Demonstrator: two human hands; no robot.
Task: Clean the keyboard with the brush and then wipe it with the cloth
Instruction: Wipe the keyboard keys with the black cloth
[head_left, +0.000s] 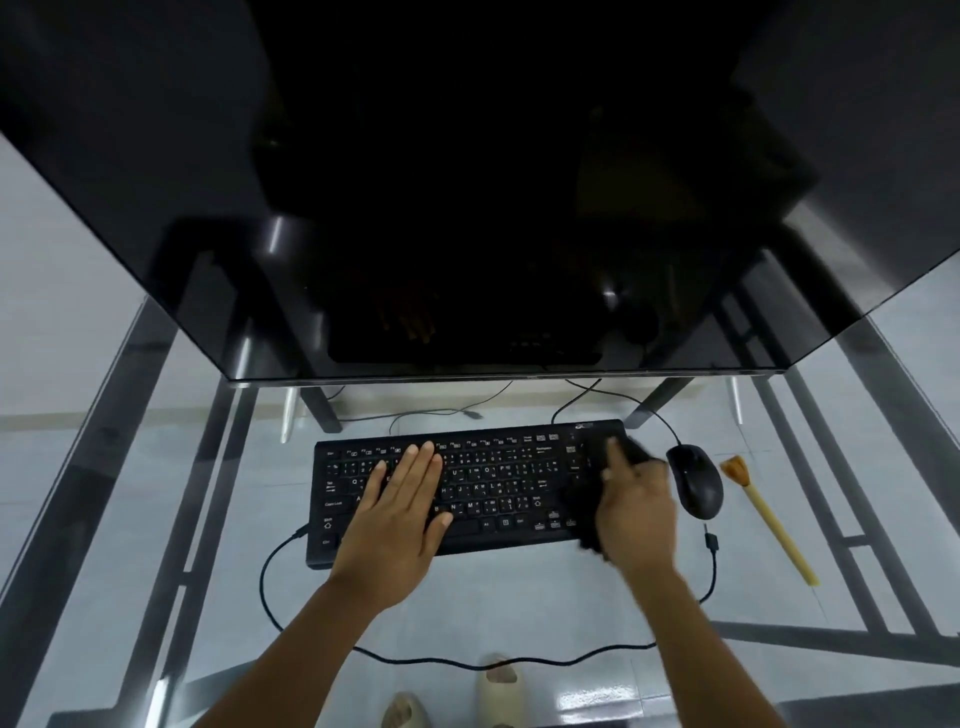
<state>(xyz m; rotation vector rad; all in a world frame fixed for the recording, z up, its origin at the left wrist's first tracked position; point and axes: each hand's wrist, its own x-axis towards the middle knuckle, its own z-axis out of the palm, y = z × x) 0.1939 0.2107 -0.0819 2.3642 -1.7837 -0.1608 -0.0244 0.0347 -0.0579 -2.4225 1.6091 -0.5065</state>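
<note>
A black keyboard (493, 483) lies on a glass desk (519, 613) in front of me. My left hand (400, 509) rests flat on its left half, fingers straight. Over the keyboard's right end, my right hand (636, 504) is blurred with motion and grips a dark cloth (608, 457) against the number pad. The brush (763, 514), with a pale yellow handle and tan bristles, lies on the glass to the right of the mouse, in neither hand.
A black mouse (696, 486) sits just right of the keyboard, close to my right hand. A large dark monitor (467, 208) fills the space behind. Black cables (467, 662) loop across the glass near the front. Feet in pale slippers (498, 680) show beneath the desk.
</note>
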